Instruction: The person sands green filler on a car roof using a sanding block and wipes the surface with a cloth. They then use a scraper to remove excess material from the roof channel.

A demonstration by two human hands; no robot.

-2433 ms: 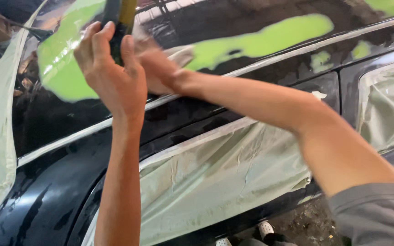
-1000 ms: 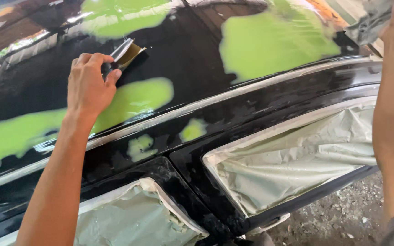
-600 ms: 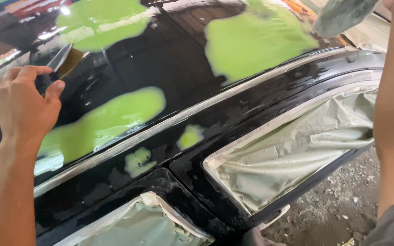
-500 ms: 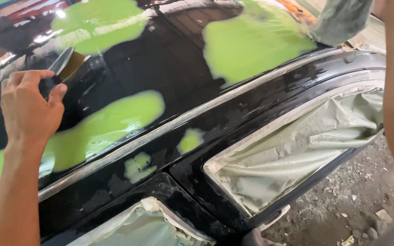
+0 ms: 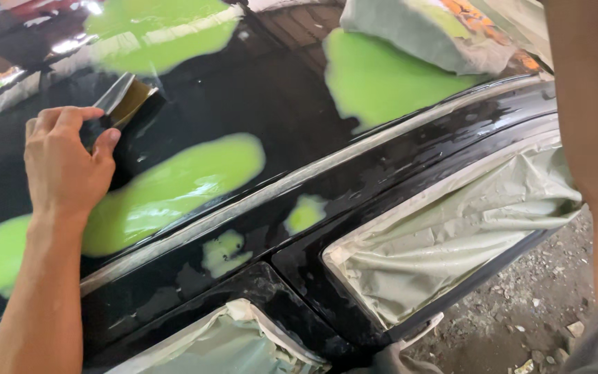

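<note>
Spreader held against the filler-patched car roof

While the left hand (image 5: 64, 170) pinches a thin spreader (image 5: 122, 100) at ten o'clock on the black car roof (image 5: 257, 97), its blade looks light, stiff and slippery; grip the handle end. Right hand's out of view, only its forearm (image 5: 590, 104) shows at two o'clock

The left hand (image 5: 64, 170) with the spreader (image 5: 124, 100) now sits higher on the black panel (image 5: 243, 90), toward 10 o'clock, off the green filler patch (image 5: 174, 190) it covered earlier.
</note>
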